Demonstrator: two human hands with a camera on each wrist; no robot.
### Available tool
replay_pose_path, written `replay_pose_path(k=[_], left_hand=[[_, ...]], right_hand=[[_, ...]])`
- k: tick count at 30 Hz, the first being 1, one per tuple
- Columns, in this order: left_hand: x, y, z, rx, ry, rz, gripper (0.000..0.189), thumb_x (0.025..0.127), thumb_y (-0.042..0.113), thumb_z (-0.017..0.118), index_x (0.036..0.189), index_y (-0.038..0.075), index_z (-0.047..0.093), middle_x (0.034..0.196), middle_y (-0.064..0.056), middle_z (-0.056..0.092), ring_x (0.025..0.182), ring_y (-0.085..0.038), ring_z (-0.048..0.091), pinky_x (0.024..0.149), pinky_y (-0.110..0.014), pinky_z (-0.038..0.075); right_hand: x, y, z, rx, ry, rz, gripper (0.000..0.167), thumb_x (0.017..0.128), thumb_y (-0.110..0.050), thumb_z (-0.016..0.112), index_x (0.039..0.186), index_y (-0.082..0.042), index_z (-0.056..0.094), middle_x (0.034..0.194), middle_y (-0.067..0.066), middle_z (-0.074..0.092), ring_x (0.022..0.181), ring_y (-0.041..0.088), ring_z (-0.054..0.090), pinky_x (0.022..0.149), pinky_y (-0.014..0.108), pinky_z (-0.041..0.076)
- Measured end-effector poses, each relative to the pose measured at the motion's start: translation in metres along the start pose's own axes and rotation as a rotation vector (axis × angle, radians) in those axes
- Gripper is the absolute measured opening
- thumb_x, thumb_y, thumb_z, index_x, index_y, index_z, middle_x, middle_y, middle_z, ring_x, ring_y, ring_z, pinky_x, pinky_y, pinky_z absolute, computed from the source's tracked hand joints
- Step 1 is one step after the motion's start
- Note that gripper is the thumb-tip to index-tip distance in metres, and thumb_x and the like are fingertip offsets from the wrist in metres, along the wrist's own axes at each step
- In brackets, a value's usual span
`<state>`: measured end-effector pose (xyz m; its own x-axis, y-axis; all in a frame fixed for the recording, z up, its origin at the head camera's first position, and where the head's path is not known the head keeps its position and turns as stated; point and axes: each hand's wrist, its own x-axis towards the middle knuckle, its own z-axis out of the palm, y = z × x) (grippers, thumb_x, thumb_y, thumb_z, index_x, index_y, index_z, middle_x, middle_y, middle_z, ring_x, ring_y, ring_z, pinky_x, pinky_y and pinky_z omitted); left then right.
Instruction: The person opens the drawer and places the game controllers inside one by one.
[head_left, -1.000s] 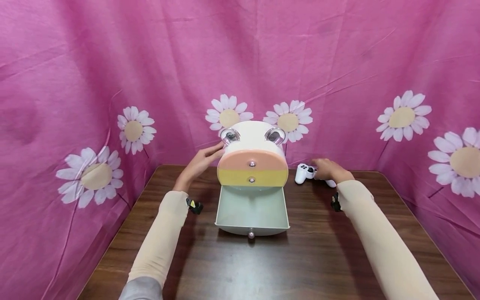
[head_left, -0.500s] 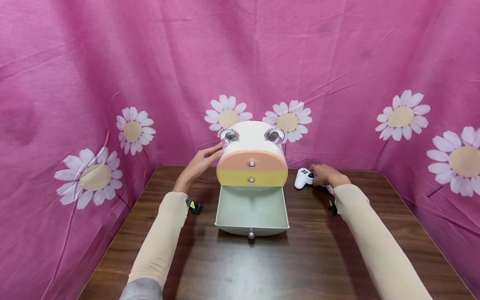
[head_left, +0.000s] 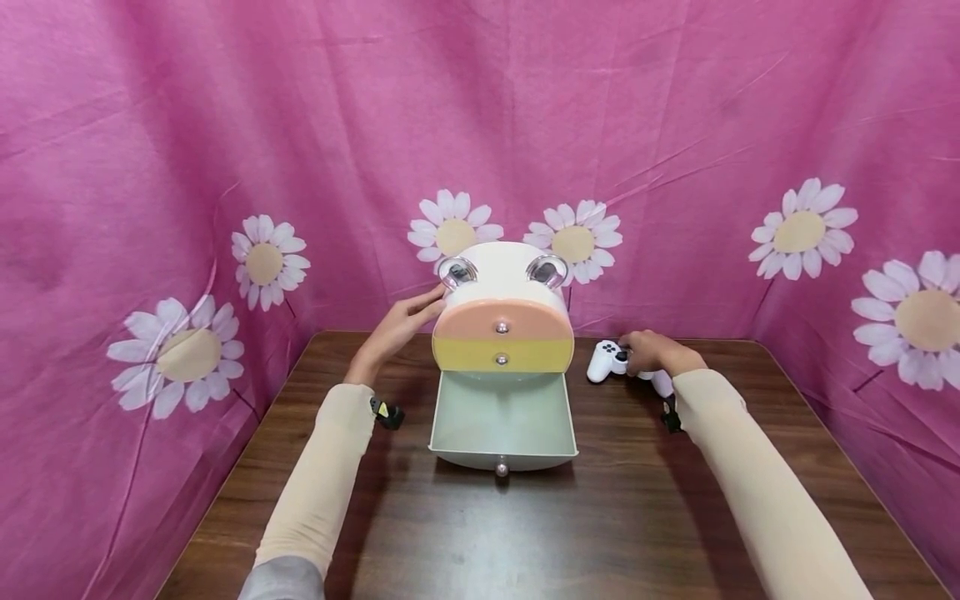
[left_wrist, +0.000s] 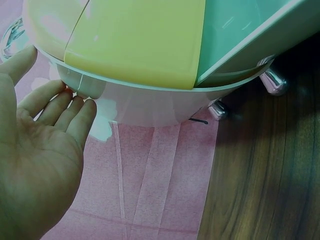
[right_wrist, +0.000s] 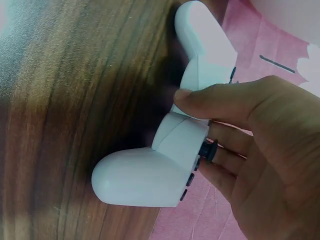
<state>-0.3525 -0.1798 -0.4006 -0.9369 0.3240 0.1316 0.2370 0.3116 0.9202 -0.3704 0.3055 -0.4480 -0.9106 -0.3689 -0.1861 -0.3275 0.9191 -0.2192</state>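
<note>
A small drawer box (head_left: 504,283) with bulging eyes stands mid-table, its orange and yellow drawers closed. The green bottom drawer (head_left: 502,417) is pulled out, nothing visible inside. My left hand (head_left: 397,332) touches the box's left side; in the left wrist view its fingers (left_wrist: 65,112) lie nearly straight against the white shell. To the right of the box, my right hand (head_left: 658,352) grips a white game controller (head_left: 602,363) by its middle. The right wrist view shows the thumb on one face of the controller (right_wrist: 145,175) and the fingers on the other, near a black thumbstick.
The brown wooden table (head_left: 480,542) runs up to a pink curtain (head_left: 510,125) printed with daisies, which hangs behind and along both sides. Metallic feet (left_wrist: 274,82) show under the box in the left wrist view.
The right hand's grip has closed on the controller, which has turned and shifted slightly toward the person. The left hand and the open drawer stay in place.
</note>
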Motion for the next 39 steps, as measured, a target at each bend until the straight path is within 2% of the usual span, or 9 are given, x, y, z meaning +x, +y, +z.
replay_pose_path(k=[3, 10, 16, 27, 34, 39], left_hand=[[0.0, -0.001, 0.0, -0.006, 0.003, -0.003, 0.059, 0.104, 0.053, 0.066, 0.158, 0.031, 0.053, 0.166, 0.013, 0.047, 0.16, -0.017, 0.035, 0.133, -0.049, 0.029], [-0.001, 0.002, 0.0, -0.004, -0.002, -0.014, 0.057, 0.106, 0.049, 0.065, 0.158, 0.032, 0.052, 0.165, 0.012, 0.048, 0.159, -0.016, 0.035, 0.133, -0.047, 0.028], [-0.002, 0.003, 0.0, -0.017, -0.005, -0.011, 0.055, 0.108, 0.043, 0.063, 0.16, 0.03, 0.05, 0.168, 0.011, 0.044, 0.161, -0.017, 0.032, 0.134, -0.048, 0.025], [-0.001, -0.001, 0.002, -0.028, -0.001, 0.023, 0.06, 0.105, 0.049, 0.066, 0.159, 0.026, 0.053, 0.165, 0.008, 0.049, 0.158, -0.018, 0.038, 0.132, -0.047, 0.032], [-0.003, -0.001, 0.001, -0.035, -0.01, 0.017, 0.06, 0.105, 0.049, 0.066, 0.159, 0.027, 0.052, 0.167, 0.009, 0.047, 0.159, -0.018, 0.036, 0.132, -0.047, 0.032], [-0.002, 0.0, 0.0, -0.031, -0.009, 0.014, 0.058, 0.106, 0.047, 0.065, 0.159, 0.028, 0.052, 0.167, 0.008, 0.046, 0.16, -0.018, 0.035, 0.132, -0.048, 0.031]], right_hand=[[0.001, 0.002, -0.001, -0.013, 0.026, -0.022, 0.056, 0.068, -0.006, 0.078, 0.123, 0.005, 0.073, 0.105, 0.022, 0.073, 0.091, 0.032, 0.063, 0.08, 0.046, 0.056], [0.003, 0.007, 0.001, -0.027, 0.042, -0.027, 0.055, 0.068, -0.008, 0.083, 0.122, 0.002, 0.077, 0.113, 0.023, 0.076, 0.094, 0.031, 0.066, 0.089, 0.053, 0.059], [0.001, 0.007, -0.002, -0.025, 0.034, -0.044, 0.054, 0.069, -0.009, 0.084, 0.122, 0.002, 0.077, 0.112, 0.02, 0.077, 0.095, 0.029, 0.066, 0.089, 0.052, 0.058], [-0.01, -0.004, -0.008, -0.03, 0.011, -0.034, 0.051, 0.07, -0.011, 0.088, 0.118, 0.002, 0.079, 0.114, 0.02, 0.078, 0.091, 0.026, 0.067, 0.085, 0.05, 0.059], [-0.02, -0.011, -0.018, -0.032, 0.031, -0.079, 0.043, 0.068, -0.012, 0.088, 0.111, -0.004, 0.083, 0.094, 0.008, 0.078, 0.076, 0.018, 0.063, 0.071, 0.038, 0.055], [-0.026, -0.02, -0.029, -0.061, 0.047, -0.104, 0.037, 0.067, -0.014, 0.09, 0.103, -0.008, 0.084, 0.089, 0.003, 0.077, 0.073, 0.016, 0.061, 0.067, 0.035, 0.052]])
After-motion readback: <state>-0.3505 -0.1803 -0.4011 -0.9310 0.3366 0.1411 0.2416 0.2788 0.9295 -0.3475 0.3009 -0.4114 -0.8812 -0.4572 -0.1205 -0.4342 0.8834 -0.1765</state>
